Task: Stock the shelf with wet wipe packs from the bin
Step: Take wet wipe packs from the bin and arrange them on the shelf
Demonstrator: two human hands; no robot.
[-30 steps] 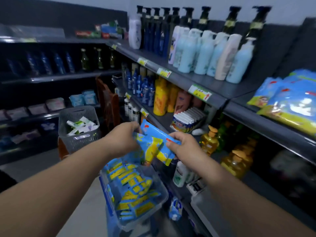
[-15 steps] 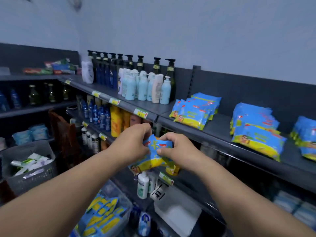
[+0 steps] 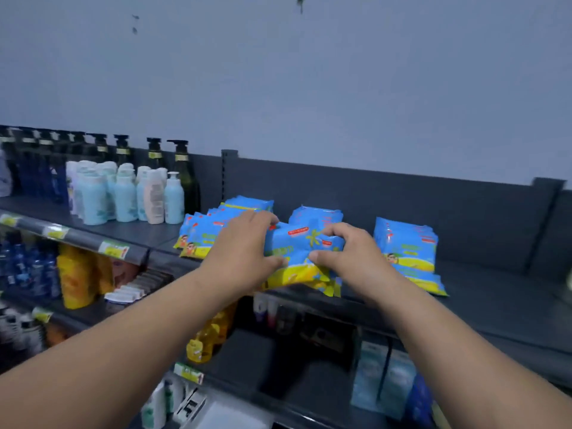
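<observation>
Dark top shelf [image 3: 483, 292], your left hand [image 3: 238, 252] and right hand [image 3: 349, 261] gripping one wet wipe pack [image 3: 301, 258] between them, thumbs pressing its front, pack at the shelf's front edge, stacked packs [image 3: 408, 252] beside it

You are seeing bare dark grey metal shelf [image 3: 501, 301] lying open right of the right-hand stack of blue-and-yellow plastic wet wipe packs [image 3: 408, 255]. On the left, a second such stack [image 3: 201, 236] and pale plastic pump bottles [image 3: 123, 193] are crowding the deck.
</observation>
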